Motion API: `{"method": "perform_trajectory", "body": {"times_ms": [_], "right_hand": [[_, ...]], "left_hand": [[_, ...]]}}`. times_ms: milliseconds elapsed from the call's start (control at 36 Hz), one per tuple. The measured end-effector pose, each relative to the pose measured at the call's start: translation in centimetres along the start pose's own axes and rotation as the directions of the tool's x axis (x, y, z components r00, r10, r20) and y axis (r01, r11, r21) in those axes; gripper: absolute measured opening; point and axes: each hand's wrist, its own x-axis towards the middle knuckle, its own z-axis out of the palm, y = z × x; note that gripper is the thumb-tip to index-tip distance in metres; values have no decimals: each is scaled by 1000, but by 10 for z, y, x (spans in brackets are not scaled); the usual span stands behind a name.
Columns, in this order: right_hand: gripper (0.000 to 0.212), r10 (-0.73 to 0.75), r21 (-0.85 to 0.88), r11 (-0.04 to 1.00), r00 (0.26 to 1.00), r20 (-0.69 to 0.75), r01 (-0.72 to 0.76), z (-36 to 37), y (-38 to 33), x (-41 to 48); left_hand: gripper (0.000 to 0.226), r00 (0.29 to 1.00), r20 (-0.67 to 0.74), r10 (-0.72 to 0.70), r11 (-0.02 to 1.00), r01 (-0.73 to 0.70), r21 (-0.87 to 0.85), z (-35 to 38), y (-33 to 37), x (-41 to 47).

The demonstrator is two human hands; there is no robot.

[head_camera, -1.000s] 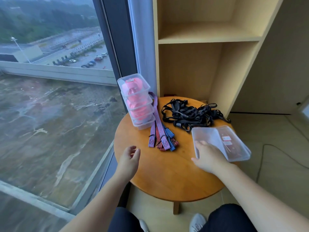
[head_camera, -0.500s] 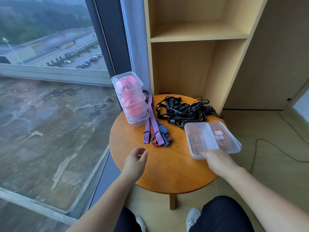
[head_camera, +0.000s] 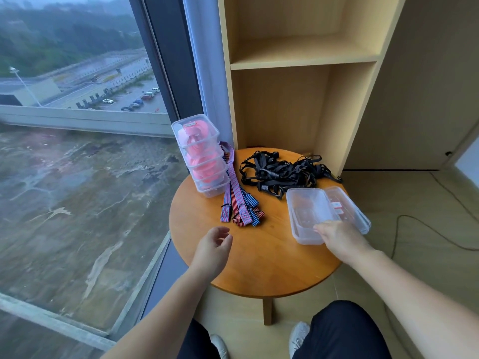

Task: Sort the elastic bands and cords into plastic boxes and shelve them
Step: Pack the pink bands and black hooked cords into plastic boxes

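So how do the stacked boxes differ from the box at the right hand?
The stacked boxes hold pink bands; the open box looks empty. The stacked boxes are lidded and untouched; the open box has its lid lying beside it, and the right hand grips its near rim. Both are clear plastic, on the round table.

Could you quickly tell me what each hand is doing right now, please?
Left hand: open, loosely curled, holding nothing.
Right hand: gripping the near rim of the clear rectangular plastic box.
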Motion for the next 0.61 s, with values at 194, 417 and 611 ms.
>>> {"method": "perform_trajectory", "body": {"times_ms": [194,417,611], "right_hand": [[15,-274,-58,961,918,-286,269,-18,-31,-6],[19,-499,-59,861,818,-286,505,6,-101,-29],[22,-530,-45,844,819,-221,534,22,-122,-39]], "left_hand": [[12,999,25,42,993,-39,-115,6,18,0],[18,1000,15,-28,984,30,-174,11,18,-10],[24,995,-16,-103,994,102,-45,13,7,-22]]}}
